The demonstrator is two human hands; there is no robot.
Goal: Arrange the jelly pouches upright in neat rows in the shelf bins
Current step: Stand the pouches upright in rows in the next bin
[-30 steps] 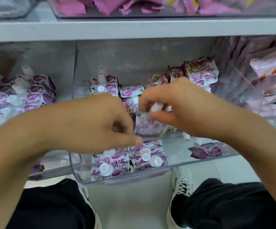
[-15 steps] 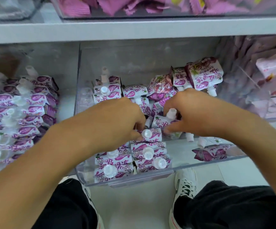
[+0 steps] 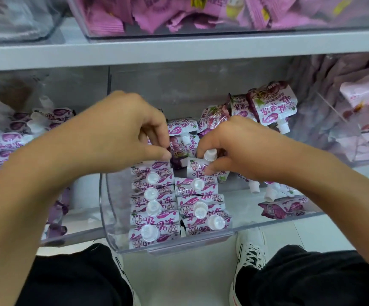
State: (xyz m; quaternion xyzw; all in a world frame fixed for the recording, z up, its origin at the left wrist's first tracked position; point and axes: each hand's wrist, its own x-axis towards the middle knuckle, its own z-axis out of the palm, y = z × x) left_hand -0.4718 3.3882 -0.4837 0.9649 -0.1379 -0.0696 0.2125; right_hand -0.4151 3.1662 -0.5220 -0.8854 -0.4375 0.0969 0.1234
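Two rows of jelly pouches [image 3: 155, 208] stand upright, caps up, at the front of the clear bin [image 3: 110, 217] on the lower grey shelf. Your right hand [image 3: 241, 149] pinches one pouch [image 3: 199, 171] by its white cap at the back of the right row. Your left hand [image 3: 117, 138] curls its fingertips round the top edge of the rearmost pouch in the left row. Behind them, loose pouches [image 3: 271, 107] lean in a heap against the bin's back wall; another lies flat at the right [image 3: 282, 208]. Above, the shelf board [image 3: 179, 51] carries a bin of pink packets [image 3: 201, 14]. Below lies pale tiled floor [image 3: 179, 283], with your white sneaker [image 3: 249, 252].
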